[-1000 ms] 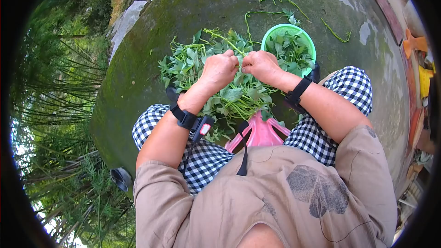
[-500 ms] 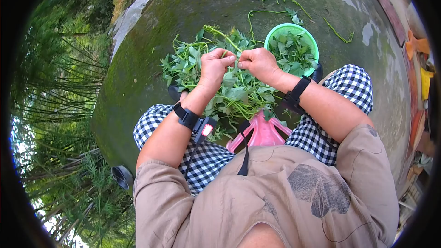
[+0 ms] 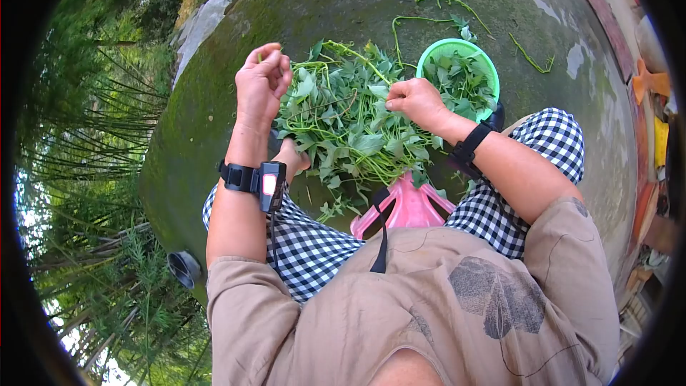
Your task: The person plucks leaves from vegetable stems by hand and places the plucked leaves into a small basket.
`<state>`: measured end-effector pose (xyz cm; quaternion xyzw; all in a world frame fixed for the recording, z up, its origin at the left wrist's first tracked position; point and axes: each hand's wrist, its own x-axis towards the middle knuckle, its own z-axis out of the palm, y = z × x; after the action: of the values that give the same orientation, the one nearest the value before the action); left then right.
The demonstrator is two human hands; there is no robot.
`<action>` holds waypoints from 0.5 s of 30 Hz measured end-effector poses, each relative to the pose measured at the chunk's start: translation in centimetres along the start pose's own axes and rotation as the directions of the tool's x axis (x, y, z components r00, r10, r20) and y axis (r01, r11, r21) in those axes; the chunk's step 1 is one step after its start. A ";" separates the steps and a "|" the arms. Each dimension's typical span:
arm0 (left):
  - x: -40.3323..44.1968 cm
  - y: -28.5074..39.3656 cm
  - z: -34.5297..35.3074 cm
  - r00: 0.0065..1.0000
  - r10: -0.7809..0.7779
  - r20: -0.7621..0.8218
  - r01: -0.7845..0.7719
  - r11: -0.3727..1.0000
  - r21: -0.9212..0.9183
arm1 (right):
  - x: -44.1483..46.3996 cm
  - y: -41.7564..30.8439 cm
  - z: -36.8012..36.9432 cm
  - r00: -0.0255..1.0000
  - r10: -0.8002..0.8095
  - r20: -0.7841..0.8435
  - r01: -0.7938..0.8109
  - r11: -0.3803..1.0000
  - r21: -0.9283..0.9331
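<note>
My right hand [image 3: 418, 102] pinches a long green stem [image 3: 357, 56] that slants up and left over the heap. Raised at the heap's left side, my left hand [image 3: 261, 87] has its fingers curled in a pinch, with a small green piece of stem [image 3: 259, 58] just showing at the fingertips. Below and between both hands lies a big pile of leafy green vines [image 3: 336, 114], tangled leaves and stalks together. Beside my right hand stands a light green plastic basket [image 3: 490, 66], holding picked leaves [image 3: 457, 78].
A pink plastic piece [image 3: 406, 204] with slots lies between my knees, in front of the pile. Loose stems [image 3: 530, 55] are scattered on the mossy concrete ground [image 3: 343, 0] beyond the basket. Bamboo-like greenery is at left; a round grey object [image 3: 184, 269] sits near the edge.
My left hand has moved away from my right, up and to the left. My right hand has shifted slightly right and down, still holding the long stem.
</note>
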<state>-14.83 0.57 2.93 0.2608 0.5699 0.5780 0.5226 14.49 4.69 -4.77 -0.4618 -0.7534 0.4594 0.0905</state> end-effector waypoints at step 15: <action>-3.0 -5.6 7.2 0.887 -0.366 0.282 0.158 0.814 0.559 | -0.5 -2.1 -0.4 0.999 -0.044 0.011 0.042 0.990 0.137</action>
<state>-5.69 -0.42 0.10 0.4159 0.6246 0.2613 0.6072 13.72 4.18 -2.80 -0.4349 -0.7304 0.5111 0.1267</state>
